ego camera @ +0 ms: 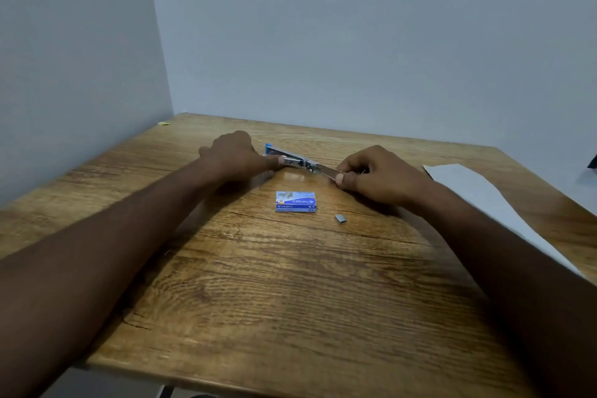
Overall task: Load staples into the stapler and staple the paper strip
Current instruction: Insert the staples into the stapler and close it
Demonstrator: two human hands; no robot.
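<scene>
Stapler (pixel 292 160) lies open near the table's (pixel 290 300) far edge, left hand (pixel 235 152) clamped on its body, right hand (pixel 371 173) pinching its extended metal end.

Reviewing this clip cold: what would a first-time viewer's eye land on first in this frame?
Both hands meet over the opened blue-and-metal stapler near the far middle of the wooden table: the left hand holds its body, the right hand pinches the metal part drawn out toward it. Just nearer lies the blue staple box with a small loose staple block beside it. A white paper strip lies along the table's right edge.
</scene>
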